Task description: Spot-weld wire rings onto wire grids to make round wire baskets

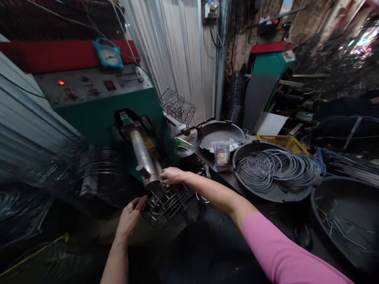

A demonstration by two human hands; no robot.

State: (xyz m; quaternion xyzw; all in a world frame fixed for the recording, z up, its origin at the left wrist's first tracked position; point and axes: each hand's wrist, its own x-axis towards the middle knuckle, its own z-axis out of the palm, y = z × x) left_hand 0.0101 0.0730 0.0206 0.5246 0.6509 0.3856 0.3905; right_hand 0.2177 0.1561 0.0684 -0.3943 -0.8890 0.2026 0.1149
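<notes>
A round wire basket [166, 207] sits low under the end of a thick metal arm [142, 154] on the green machine [97, 114]. With fingers and thumb closed at its left edge, my left hand [130, 217] grips the basket. My right hand [172, 176] is closed in a pinch just right of the arm's end, above the basket's rim. What the right fingers hold is too small and dark to make out. The arm's blunt tip overlaps the basket's far side from here.
On the right, a dark pan [237, 167] holds many wire rings [275, 167], and another pan [343, 183] has loose wire rods [334, 221]. A farther pan [219, 126] and a wire coil [185, 152] stand behind. A teal dial scale [110, 56] rests on the machine.
</notes>
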